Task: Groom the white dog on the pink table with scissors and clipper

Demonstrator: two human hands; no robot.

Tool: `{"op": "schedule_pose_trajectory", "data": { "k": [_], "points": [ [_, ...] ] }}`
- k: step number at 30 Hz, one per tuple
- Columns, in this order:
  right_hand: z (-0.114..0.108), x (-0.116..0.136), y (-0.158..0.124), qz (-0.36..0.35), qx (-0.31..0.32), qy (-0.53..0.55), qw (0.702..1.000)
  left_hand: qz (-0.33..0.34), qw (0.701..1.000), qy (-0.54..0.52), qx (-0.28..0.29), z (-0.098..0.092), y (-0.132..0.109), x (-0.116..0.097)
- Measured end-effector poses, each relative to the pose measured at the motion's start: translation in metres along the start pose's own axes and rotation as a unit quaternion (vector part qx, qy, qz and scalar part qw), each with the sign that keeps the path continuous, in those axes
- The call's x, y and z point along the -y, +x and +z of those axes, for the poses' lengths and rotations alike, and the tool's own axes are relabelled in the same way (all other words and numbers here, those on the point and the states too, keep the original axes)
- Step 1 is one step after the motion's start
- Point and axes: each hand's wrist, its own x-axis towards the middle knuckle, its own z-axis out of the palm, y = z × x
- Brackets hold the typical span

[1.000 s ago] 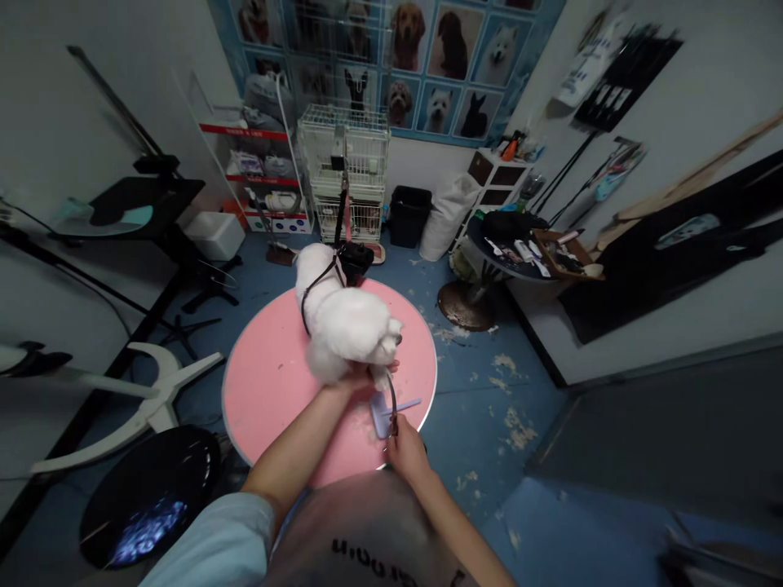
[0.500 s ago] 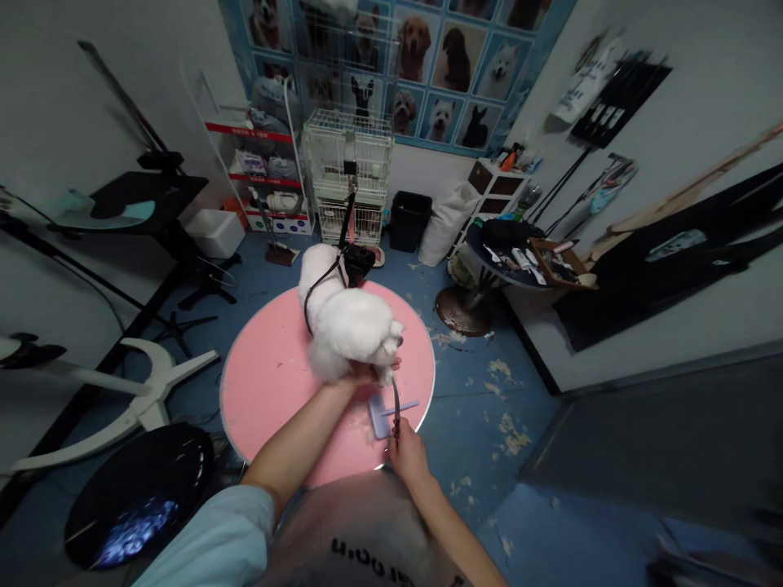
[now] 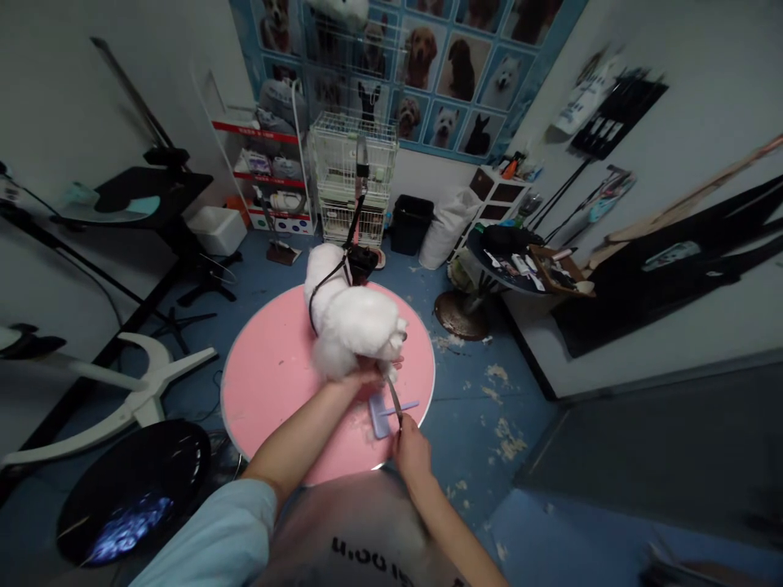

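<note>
A white fluffy dog (image 3: 360, 322) in a black harness stands on a round pink grooming table (image 3: 263, 350). My left hand (image 3: 367, 375) reaches under its front end and holds a leg near the paw (image 3: 387, 373); the fur hides most of the fingers, with some fingertips showing beyond the leg. In my right hand (image 3: 412, 450) is a pair of scissors (image 3: 395, 399), its long blades pointing up at that paw. A lilac slicker brush (image 3: 379, 416) lies on the tabletop, close to the scissors.
A black strap (image 3: 356, 216) runs up from the harness. Right of the table stands a small round table with tools (image 3: 519, 265). A glossy black round seat (image 3: 134, 493) is at lower left. Fur clumps (image 3: 507, 440) litter the blue floor.
The scissors have tilted left, and their tips have come up against the fur at the paw. My right hand has shifted slightly right. The view has moved a little.
</note>
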Motion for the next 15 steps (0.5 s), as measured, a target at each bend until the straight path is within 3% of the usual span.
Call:
{"op": "schedule_pose_trajectory", "data": {
  "k": [3,9,13,15],
  "points": [
    [-0.0028,0.0028,-0.0001,0.004,-0.012,-0.016,1.0,-0.028,0.998,-0.032,-0.046,0.0023,0.0013,-0.0005],
    [-0.0062,0.005,-0.0001,0.025,0.006,-0.015,1.0,-0.048,0.998,-0.037,0.007,0.001,0.0047,-0.0022],
    [-0.0044,0.0033,-0.0005,0.007,-0.02,-0.024,1.0,-0.045,0.998,-0.027,-0.021,-0.0005,0.005,-0.0016],
    [-0.0032,0.0026,-0.0005,0.016,-0.015,-0.026,0.999,-0.032,0.999,-0.018,-0.009,-0.0019,0.0063,-0.0007]
  ]
}}
